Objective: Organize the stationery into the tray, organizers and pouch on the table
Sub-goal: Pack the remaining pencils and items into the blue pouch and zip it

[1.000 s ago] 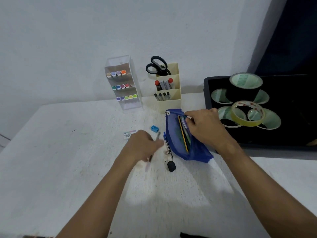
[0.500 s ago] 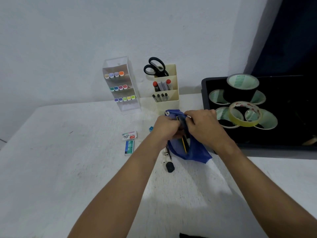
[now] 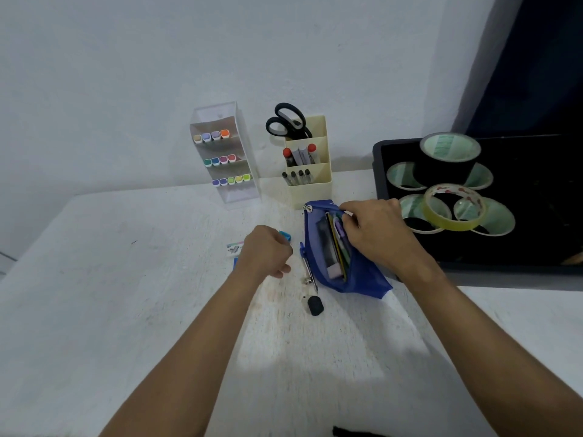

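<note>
Your right hand (image 3: 378, 234) pinches the upper edge of the blue pouch (image 3: 344, 263), which lies unzipped on the counter (image 3: 126, 294) beside the black tray (image 3: 377, 152). Your left hand (image 3: 265, 250) hovers with curled fingers near the blue sharpener (image 3: 285, 236); it seems to hold nothing.

Blue pouch (image 3: 362, 279), black tray (image 3: 377, 159)

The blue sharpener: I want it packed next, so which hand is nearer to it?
Left. The left hand is right beside the blue sharpener, partly covering it. The right hand is farther right, pinching the open edge of the blue pouch.
</note>
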The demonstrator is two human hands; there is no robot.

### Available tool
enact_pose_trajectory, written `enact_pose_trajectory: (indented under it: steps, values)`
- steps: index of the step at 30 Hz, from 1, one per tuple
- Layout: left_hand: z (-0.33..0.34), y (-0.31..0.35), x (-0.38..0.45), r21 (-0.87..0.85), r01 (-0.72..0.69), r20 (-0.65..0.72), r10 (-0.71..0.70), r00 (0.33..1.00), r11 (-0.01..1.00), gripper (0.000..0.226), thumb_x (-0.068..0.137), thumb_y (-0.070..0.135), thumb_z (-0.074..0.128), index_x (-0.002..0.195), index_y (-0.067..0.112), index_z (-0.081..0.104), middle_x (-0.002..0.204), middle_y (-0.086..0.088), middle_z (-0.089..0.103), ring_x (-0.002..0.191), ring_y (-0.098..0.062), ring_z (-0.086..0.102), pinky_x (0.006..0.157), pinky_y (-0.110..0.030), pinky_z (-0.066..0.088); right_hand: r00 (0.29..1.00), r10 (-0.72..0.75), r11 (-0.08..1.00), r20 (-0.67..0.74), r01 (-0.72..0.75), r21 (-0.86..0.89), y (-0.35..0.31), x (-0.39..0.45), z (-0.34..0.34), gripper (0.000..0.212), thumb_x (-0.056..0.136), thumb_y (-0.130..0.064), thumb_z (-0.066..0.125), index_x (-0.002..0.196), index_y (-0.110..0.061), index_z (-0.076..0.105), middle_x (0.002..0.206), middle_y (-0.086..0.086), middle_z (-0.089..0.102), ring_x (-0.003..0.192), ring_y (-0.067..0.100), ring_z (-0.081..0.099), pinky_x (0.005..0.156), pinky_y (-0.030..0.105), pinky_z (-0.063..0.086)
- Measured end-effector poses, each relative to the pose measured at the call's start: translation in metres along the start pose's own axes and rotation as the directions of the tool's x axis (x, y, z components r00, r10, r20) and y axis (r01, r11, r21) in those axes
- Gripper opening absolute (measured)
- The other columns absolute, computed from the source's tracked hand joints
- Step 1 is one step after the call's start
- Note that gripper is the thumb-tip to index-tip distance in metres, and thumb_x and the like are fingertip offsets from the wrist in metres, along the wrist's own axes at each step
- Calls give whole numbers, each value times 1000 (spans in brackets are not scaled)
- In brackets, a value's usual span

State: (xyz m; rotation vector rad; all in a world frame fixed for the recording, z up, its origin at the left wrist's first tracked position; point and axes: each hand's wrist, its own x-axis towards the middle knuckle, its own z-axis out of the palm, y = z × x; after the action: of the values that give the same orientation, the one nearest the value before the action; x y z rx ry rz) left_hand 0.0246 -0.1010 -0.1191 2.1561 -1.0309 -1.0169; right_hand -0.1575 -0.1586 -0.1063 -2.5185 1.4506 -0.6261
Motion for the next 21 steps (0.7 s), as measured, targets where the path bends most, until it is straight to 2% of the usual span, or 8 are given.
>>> enact_pose_trajectory:
  steps: [3, 6, 10, 16, 21]
  values:
    - [8, -3, -5, 126, 8, 110, -23, 994, 992, 20, 86, 12, 65, 101, -1, 65, 87, -16, 70, 59, -19, 69, 49, -27, 57, 1000, 11, 1000, 12, -11, -6, -1, 0, -1, 28, 97, -24, 38, 107, -19, 65, 88, 4, 67, 85, 24, 56, 87, 36, 28]
    - [18, -5, -7, 178, 3, 148, -29, 989, 984, 26, 85, 24, 69, 97, 1, 68, 87, -13, 72, 61, -16, 69, 50, -23, 56, 1000, 8, 1000, 12, -8, -21, -1, 0, 0, 29, 97, -24, 38, 109, -19, 64, 92, 5, 68, 88, 25, 57, 88, 37, 29]
    - [26, -7, -8, 207, -7, 123, -19, 992, 978, 26, 83, 23, 69, 94, 0, 70, 85, -14, 73, 67, -19, 69, 57, -26, 57, 1000, 2, 1000, 10, -2, -22, -1, -1, -1, 29, 97, -24, 38, 108, -19, 64, 92, 5, 68, 88, 25, 56, 88, 37, 29]
    - [34, -9, -8, 220, -37, 68, 22, 997, 975, 26, 82, 21, 69, 89, -4, 69, 75, -15, 70, 53, -19, 61, 58, -31, 58, 1000, 9, 1000, 22, -9, -28, -2, 0, -1, 29, 97, -24, 38, 109, -20, 64, 92, 5, 68, 88, 26, 56, 88, 37, 28]
    - [32, -10, -4, 193, -12, 130, -14, 991, 981, 14, 88, 12, 64, 88, -1, 66, 82, -18, 71, 72, -27, 71, 67, -36, 61, 1000, 9, 1000, 19, -9, -25, -1, -1, -1, 29, 97, -24, 39, 109, -18, 64, 94, 6, 68, 90, 26, 57, 89, 38, 29]
